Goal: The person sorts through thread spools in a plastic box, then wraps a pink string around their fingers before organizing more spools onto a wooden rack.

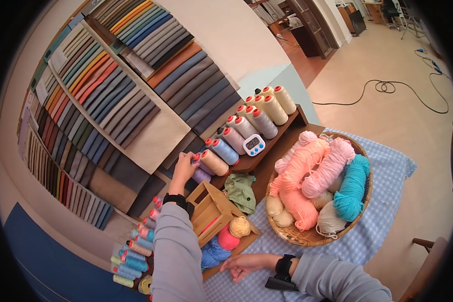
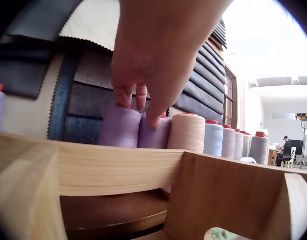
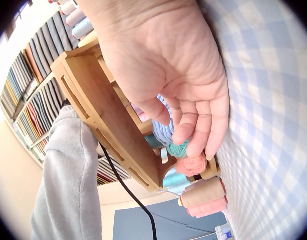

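Observation:
My left hand (image 1: 183, 170) reaches over the shelf at the wall, its fingers and thumb curled down at the red tops of two purple thread cones. Its thumb lies against the right purple thread cone (image 2: 154, 134), while other fingertips meet the top of the left purple cone (image 2: 119, 127). A peach thread cone (image 2: 186, 131) stands close beside them. My right hand (image 1: 244, 265), fingers loosely bent and holding nothing, lies by the checked tablecloth (image 3: 263, 100). Near it are a blue yarn skein (image 1: 214, 252), a red yarn ball (image 1: 227, 238) and a wooden rack (image 1: 204, 211).
A wicker basket (image 1: 293, 238) of yarn skeins stands at right. A white digital timer (image 1: 254, 145) sits before more thread cones (image 1: 274, 110). Green cloth (image 1: 240, 192) lies between rack and basket. Fabric swatches (image 1: 186, 95) cover the wall, and several cones (image 1: 134, 262) stand at lower left.

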### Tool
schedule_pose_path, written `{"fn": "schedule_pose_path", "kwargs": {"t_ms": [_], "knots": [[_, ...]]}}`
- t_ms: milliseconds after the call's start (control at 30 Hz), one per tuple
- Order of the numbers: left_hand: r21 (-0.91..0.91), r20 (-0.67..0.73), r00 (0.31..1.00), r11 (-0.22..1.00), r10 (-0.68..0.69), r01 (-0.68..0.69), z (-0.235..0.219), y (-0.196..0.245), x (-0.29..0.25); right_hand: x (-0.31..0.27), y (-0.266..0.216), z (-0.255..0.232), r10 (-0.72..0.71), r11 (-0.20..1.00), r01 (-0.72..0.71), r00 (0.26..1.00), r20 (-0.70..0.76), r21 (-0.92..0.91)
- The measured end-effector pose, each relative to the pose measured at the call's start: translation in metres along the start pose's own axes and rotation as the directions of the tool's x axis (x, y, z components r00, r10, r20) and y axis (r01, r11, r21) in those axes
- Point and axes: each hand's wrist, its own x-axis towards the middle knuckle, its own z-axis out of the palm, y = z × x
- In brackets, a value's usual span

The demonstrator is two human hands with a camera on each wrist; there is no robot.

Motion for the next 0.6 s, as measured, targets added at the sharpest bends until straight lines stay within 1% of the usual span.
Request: {"fn": "schedule_pose_path", "kwargs": {"t_ms": [67, 100, 167, 200, 267, 400, 500, 567, 600], "knots": [[-0.069, 0.008, 1.000, 0.998, 0.000, 0.001, -0.004, 0.002, -0.001, 0.000, 0.000, 0.001, 0.003, 1.000, -0.003, 1.000, 0.000, 0.000], [-0.069, 0.008, 1.000, 0.998, -0.003, 0.003, -0.005, 0.001, -0.003, 0.000, -0.001, 0.001, 0.003, 1.000, -0.003, 1.000, 0.003, -0.002], [-0.054, -0.006, 0.998, 0.996, 0.067, -0.068, -0.007, -0.004, -0.005, -0.001, -0.002, 0.003, 0.008, 1.000, -0.008, 1.000, -0.005, 0.004], [-0.052, -0.006, 0.998, 0.996, 0.066, -0.066, -0.007, -0.006, -0.007, -0.001, -0.002, 0.003, 0.011, 1.000, -0.011, 1.000, -0.015, 0.011], [-0.090, 0.003, 1.000, 0.996, -0.014, 0.014, -0.011, -0.005, -0.011, 0.000, -0.002, 0.003, 0.012, 1.000, -0.012, 1.000, -0.015, 0.011], [-0.138, 0.035, 0.998, 0.989, -0.049, 0.053, -0.014, -0.003, -0.013, -0.001, -0.002, 0.003, 0.005, 1.000, -0.005, 1.000, -0.010, 0.024], [-0.184, 0.025, 0.999, 0.982, -0.033, 0.037, -0.012, -0.002, -0.013, 0.000, -0.001, 0.001, 0.004, 1.000, -0.004, 1.000, -0.007, 0.029], [-0.098, -0.037, 0.999, 0.994, 0.036, -0.040, -0.009, -0.002, -0.013, 0.000, -0.001, 0.000, 0.005, 0.999, -0.005, 1.000, -0.003, 0.031], [-0.100, -0.037, 0.999, 0.994, 0.036, -0.040, -0.008, -0.001, -0.012, 0.000, -0.001, 0.000, 0.006, 0.999, -0.007, 1.000, 0.003, 0.034]]}}
